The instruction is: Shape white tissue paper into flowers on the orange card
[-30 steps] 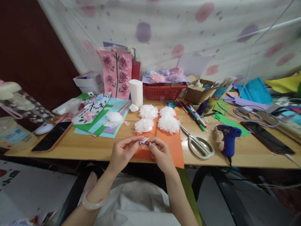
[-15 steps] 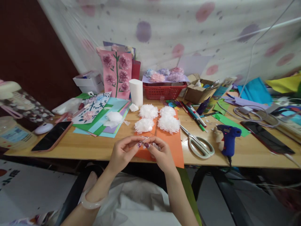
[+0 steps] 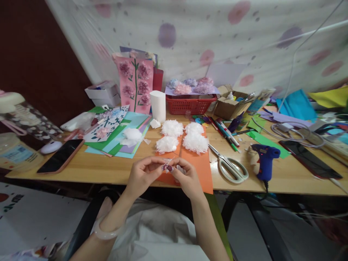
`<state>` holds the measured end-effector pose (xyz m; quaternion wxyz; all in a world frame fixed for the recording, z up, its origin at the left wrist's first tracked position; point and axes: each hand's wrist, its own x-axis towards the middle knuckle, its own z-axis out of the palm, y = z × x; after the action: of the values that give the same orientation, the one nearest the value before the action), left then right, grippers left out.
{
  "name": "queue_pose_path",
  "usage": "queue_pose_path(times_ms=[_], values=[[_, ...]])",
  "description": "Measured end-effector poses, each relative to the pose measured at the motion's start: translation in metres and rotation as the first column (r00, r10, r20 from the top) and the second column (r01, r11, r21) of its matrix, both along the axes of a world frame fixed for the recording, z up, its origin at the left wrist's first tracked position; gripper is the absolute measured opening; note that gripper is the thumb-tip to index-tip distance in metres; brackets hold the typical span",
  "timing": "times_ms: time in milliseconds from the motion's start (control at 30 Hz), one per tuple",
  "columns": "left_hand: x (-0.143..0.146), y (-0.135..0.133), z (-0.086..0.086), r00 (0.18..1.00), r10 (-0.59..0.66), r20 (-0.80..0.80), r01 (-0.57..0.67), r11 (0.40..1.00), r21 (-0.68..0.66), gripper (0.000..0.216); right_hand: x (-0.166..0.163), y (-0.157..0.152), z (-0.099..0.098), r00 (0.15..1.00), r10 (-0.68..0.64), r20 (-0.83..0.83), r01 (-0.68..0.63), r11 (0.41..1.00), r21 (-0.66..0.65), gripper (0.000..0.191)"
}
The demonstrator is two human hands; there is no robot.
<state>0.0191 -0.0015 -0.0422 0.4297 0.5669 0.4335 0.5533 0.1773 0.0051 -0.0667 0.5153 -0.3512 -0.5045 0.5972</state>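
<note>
Over the table's front edge, my left hand [image 3: 144, 175] and my right hand [image 3: 187, 176] meet, thumbs and fingertips pinched together. Between them is a small piece of thin white tissue paper [image 3: 169, 160], partly hidden by the fingers. A bit of white also shows inside my right fingers. Beneath the hands lies orange paper [image 3: 201, 174]. Several fluffy white tissue flowers [image 3: 195, 142] sit on and beside it, just beyond my fingertips. To the left, a loose pile of white tissue pieces [image 3: 132, 136] rests on coloured paper sheets [image 3: 107, 148].
Right of the orange paper are scissors [image 3: 231, 168], a blue glue gun [image 3: 265, 159] with its cord, and a phone [image 3: 310, 158]. Markers [image 3: 227, 134], a red basket [image 3: 190, 105] and a white paper roll [image 3: 158, 106] stand behind. Another phone [image 3: 61, 156] lies left.
My left thumb has shifted slightly right, closer to my right thumb, and the tissue between the fingertips has moved a little. The things on the table have stayed put.
</note>
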Motion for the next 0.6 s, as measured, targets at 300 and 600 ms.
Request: queue_pose_path(times_ms=[300, 600], values=[[0.0008, -0.0008, -0.0011, 0.999, 0.045, -0.009, -0.045, 0.999, -0.027, 0.011, -0.0011, 0.0016, -0.0063, 0.999, -0.032, -0.008, 0.032, 0.999, -0.004, 0.033], [0.0000, -0.0042, -0.0054, 0.999, 0.007, -0.033, -0.006, 0.999, 0.040, 0.005, -0.0006, 0.0025, -0.0078, 0.999, -0.034, -0.038, 0.033, 0.999, -0.015, 0.035]])
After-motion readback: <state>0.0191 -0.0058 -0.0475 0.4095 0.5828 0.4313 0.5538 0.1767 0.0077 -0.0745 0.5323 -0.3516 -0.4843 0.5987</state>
